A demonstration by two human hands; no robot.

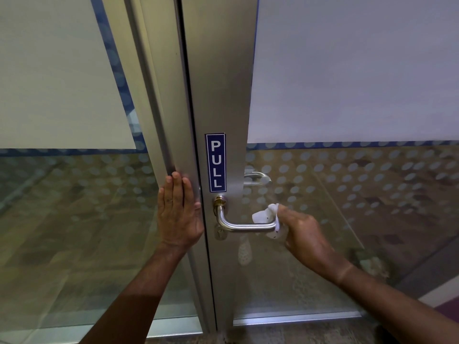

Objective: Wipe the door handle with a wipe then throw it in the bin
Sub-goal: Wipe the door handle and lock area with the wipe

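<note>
Your right hand point(304, 233) is closed around the white wipe point(267, 216), bunching it over the free end of the door handle point(244, 225), just right of the frame's centre. The lever's bare length runs left from the wipe to the brass collar point(220, 201) under the blue PULL sign point(215, 162). Your left hand point(178, 214) lies flat with its fingers straight and close together, holding nothing, pressed on the metal frame post point(161, 95) beside the door's edge. Glass panels point(347, 194) fill both sides.
</note>
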